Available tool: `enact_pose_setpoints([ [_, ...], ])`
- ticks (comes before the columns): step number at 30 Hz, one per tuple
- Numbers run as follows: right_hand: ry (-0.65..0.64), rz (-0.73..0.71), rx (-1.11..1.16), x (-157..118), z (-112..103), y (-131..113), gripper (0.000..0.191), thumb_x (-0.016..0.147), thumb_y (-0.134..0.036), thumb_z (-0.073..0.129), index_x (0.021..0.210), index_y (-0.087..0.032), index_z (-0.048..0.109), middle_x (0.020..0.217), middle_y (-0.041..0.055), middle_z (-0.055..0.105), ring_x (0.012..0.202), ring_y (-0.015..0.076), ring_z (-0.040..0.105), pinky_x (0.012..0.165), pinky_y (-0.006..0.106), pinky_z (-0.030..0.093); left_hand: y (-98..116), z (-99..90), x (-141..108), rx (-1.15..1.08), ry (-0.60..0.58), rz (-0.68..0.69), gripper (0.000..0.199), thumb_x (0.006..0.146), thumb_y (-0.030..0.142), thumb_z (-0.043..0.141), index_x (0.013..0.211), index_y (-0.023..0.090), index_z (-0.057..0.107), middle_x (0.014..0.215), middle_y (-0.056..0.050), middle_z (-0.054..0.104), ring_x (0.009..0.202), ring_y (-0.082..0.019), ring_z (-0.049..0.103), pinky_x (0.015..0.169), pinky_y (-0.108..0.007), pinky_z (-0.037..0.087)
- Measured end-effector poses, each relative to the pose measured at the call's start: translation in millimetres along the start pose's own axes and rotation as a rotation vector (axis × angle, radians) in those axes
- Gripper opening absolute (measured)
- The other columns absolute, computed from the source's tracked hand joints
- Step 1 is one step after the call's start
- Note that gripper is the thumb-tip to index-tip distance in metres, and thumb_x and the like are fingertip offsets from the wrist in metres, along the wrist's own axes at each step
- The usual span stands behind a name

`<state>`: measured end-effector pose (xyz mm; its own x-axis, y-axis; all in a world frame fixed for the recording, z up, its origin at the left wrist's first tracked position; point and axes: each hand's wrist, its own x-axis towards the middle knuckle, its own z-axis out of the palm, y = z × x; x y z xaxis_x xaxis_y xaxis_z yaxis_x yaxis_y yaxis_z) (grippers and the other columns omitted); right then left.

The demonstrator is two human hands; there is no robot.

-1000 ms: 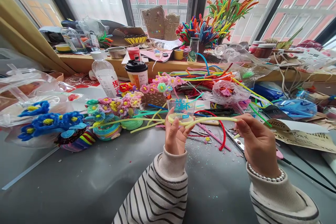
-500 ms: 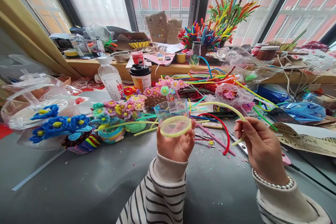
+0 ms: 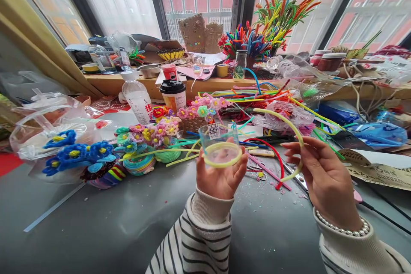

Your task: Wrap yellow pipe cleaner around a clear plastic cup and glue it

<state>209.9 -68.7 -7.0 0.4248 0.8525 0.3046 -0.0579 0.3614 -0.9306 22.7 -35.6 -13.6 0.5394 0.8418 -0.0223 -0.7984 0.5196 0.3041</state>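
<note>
The left hand's (image 3: pixel 220 175) grip clasps the clear cup (image 3: pixel 220 143) above the desk (image 3: pixel 112 222); the right hand (image 3: pixel 321 171) pinches the yellow pipe cleaner (image 3: pixel 290 126), now arched higher, its wrap circling the cup's base.

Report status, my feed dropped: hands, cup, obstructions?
Left hand grips clear plastic cup, pale yellow pipe cleaner ringing its base. Right hand pinches the free end. Nothing obstructing.
</note>
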Motion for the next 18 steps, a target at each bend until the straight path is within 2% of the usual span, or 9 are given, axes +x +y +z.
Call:
enact_pose_setpoints([
  [3,0.018,-0.023,-0.011,0,0,0,0.018,0.077,-0.035,0.057,0.090,-0.024,0.059,0.069,-0.0011,0.058,0.055,0.0068,0.046,0.049,0.017,0.040,-4,1.9,5,-0.002,0.026,0.112,0.062,0.072,0.049,0.053,0.125,0.020,0.037,0.098,-0.009,0.061,0.089,-0.017,0.062,0.084,-0.027,0.043],
  [6,0.020,-0.073,-0.085,0,-2,1,0.019,0.077,-0.038,0.056,0.082,-0.022,0.064,0.053,-0.0045,0.042,0.049,0.0059,0.036,0.045,0.017,0.034,-6,1.7,9,0.023,0.065,0.163,0.058,0.074,0.045,0.051,0.125,0.021,0.036,0.099,-0.009,0.061,0.093,-0.019,0.061,0.088,-0.030,0.042],
  [8,-0.003,-0.087,-0.119,0,-2,2,0.017,0.078,-0.036,0.056,0.085,-0.023,0.065,0.056,-0.0038,0.045,0.052,0.0062,0.040,0.050,0.018,0.037,-7,0.4,10,0.050,0.093,0.176,0.059,0.073,0.045,0.053,0.124,0.021,0.037,0.101,-0.010,0.060,0.094,-0.020,0.061,0.087,-0.032,0.043],
  [11,-0.029,-0.108,-0.132,-1,-1,2,0.020,0.079,-0.033,0.055,0.097,-0.027,0.063,0.078,-0.0001,0.059,0.062,0.0086,0.049,0.059,0.022,0.042,-9,-1.5,12,0.082,0.120,0.203,0.065,0.069,0.044,0.060,0.124,0.020,0.037,0.102,-0.010,0.060,0.095,-0.020,0.060,0.085,-0.031,0.045],
  [13,-0.019,-0.117,-0.167,-2,1,1,0.025,0.079,-0.033,0.054,0.103,-0.029,0.060,0.085,0.0006,0.060,0.061,0.0088,0.047,0.056,0.023,0.041,-11,-2.7,14,0.106,0.134,0.235,0.067,0.066,0.043,0.064,0.124,0.021,0.038,0.101,-0.010,0.060,0.094,-0.021,0.061,0.085,-0.031,0.046],
  [15,0.002,-0.130,-0.227,-2,2,1,0.025,0.079,-0.035,0.053,0.103,-0.028,0.060,0.081,0.0002,0.057,0.058,0.0089,0.044,0.052,0.022,0.038,-13,-4.0,15,0.129,0.150,0.275,0.067,0.063,0.042,0.068,0.121,0.022,0.040,0.101,-0.009,0.061,0.094,-0.021,0.061,0.084,-0.031,0.047],
  [18,-0.017,-0.166,-0.302,-2,3,1,0.018,0.080,-0.036,0.052,0.088,-0.025,0.064,0.067,-0.0014,0.051,0.058,0.0092,0.042,0.053,0.023,0.036,-15,-5.8,17,0.174,0.171,0.334,0.065,0.058,0.040,0.072,0.115,0.024,0.045,0.102,-0.007,0.061,0.093,-0.021,0.062,0.083,-0.031,0.048],
])
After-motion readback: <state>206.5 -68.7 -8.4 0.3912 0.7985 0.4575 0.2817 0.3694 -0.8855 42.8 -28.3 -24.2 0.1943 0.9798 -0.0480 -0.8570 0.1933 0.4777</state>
